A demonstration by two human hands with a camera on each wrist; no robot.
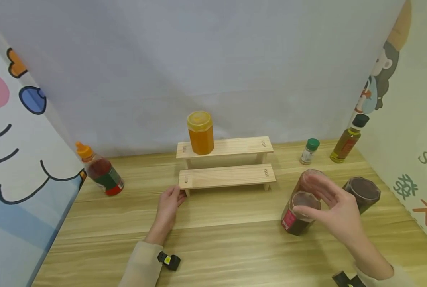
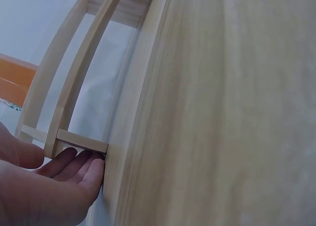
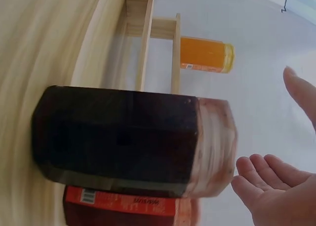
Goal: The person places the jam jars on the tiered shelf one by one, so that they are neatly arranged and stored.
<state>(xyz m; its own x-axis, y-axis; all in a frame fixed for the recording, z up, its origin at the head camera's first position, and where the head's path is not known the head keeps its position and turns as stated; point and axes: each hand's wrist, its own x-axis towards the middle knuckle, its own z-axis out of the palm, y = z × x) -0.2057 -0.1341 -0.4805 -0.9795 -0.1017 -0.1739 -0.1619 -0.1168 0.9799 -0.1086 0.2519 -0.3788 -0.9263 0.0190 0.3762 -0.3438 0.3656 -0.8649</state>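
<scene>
A two-tier wooden rack point(image 1: 227, 176) stands at the middle of the table. My left hand point(image 1: 168, 205) is at the left end of its lower tier; in the left wrist view the thumb lies by the board's end and the fingertips point(image 2: 96, 161) curl in under it beside the leg. My right hand point(image 1: 337, 211) arches over a dark jar with a red label point(image 1: 297, 217), thumb and fingers spread apart around its lid. In the right wrist view, the fingers point(image 3: 261, 174) are beyond the pale lid of a dark jar point(image 3: 118, 139), holding nothing.
A honey jar point(image 1: 201, 137) stands on the upper tier's left part. Another dark jar point(image 1: 364, 193) is right of my right hand, and one more stands partly hidden behind it. A green-capped shaker point(image 1: 309, 151) and oil bottle point(image 1: 347, 141) are back right; a sauce bottle point(image 1: 103, 171) leans left in view.
</scene>
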